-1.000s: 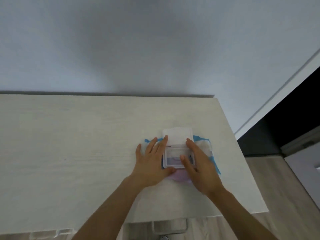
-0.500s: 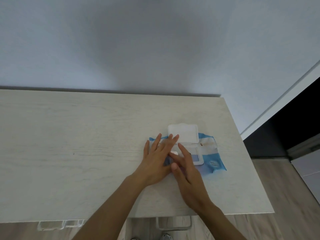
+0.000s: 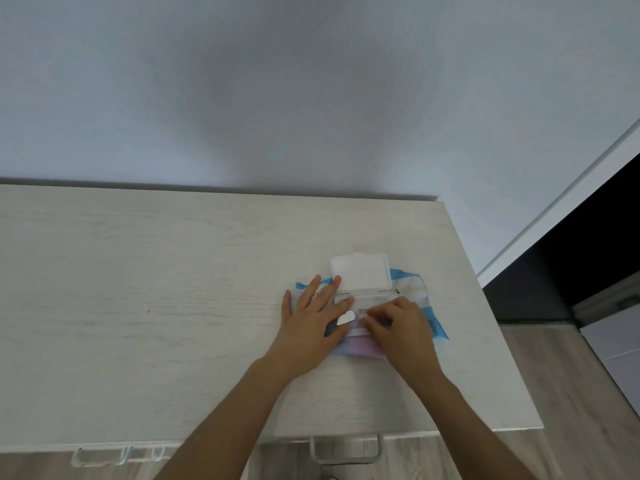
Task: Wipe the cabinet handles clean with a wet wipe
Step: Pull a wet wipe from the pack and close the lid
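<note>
Left hand (image 3: 313,318) is spread flat, palm down, pinning the left end of the wet wipe pack (image 3: 412,289) to the counter (image 3: 156,271). Fingers are fully open, so it isn't gripping anything, just pressing. A little white tab (image 3: 345,319) sticks up right by its thumb; can't tell if that's a wipe corner or a sticker seal.

Right hand (image 3: 398,323) sits over the pack's opening with the fingers curled in, and the fingertips look pinched together at the slot. My guess is it's fishing for a wipe, but the fingers hide whatever is under them, so I honestly can't tell if it has hold of one yet.

The pack is a soft blue and white pouch lying flat near the right end of the counter, with its white flip lid (image 3: 360,277) folded open toward the wall.

Progress-wise this looks like the very beginning. The lid is open, and that's about all that's done. No loose wipe is visible anywhere. The cabinet handles show at the bottom edge: a grey handle (image 3: 346,448) right under the arms and a pale handle (image 3: 117,455) further left, both untouched as far as I can see. Still to go: get a wipe out, then actually do the handles.
</note>
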